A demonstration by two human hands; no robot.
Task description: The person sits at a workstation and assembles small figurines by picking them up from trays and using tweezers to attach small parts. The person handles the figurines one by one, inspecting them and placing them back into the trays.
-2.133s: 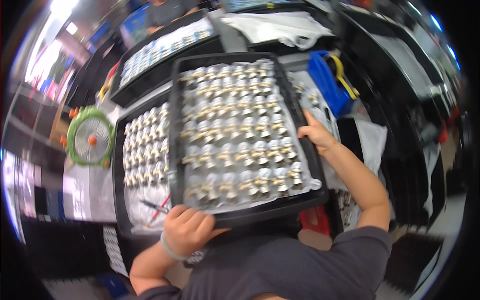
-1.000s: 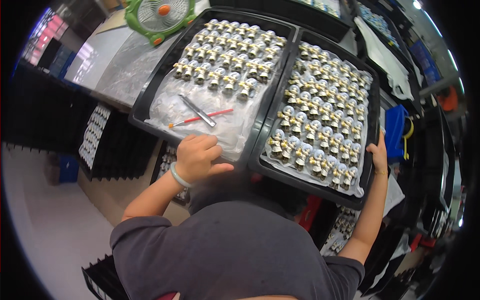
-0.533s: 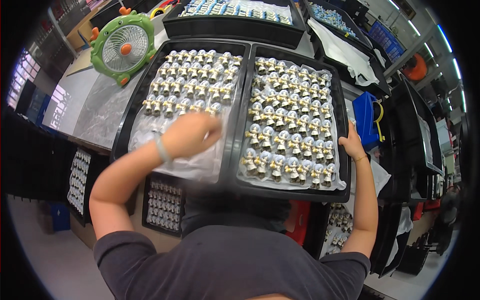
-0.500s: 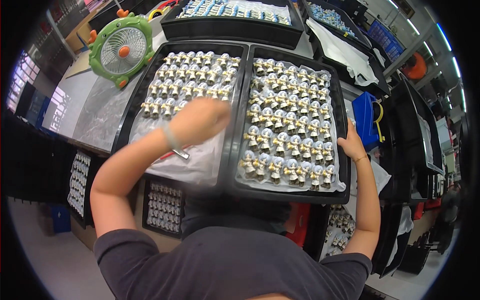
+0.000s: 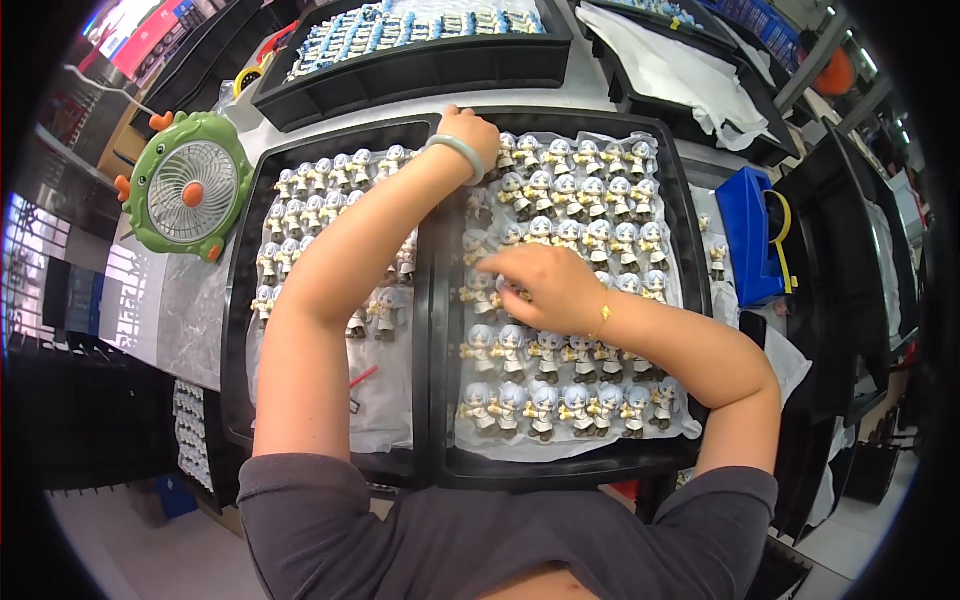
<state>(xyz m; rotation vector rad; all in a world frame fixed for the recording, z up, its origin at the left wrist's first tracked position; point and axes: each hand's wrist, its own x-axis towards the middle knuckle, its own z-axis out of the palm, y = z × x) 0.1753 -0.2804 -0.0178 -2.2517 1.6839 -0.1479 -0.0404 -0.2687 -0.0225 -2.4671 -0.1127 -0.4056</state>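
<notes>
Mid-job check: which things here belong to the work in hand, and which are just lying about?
Apparently in the work:
right tray, left hand by its far left corner
figurines in it, some beneath the right hand
left tray, also holding figurines

Apparently just lying about:
green fan
blue plastic item with yellow loop
red stick in the left tray
white sheet

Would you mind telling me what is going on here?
The person's right hand is low over rows of small figurines in the right black tray; whether it touches any is unclear. The left hand is at that tray's far left corner, its forearm crossing the left black tray, where more figurines and a red stick lie.
</notes>
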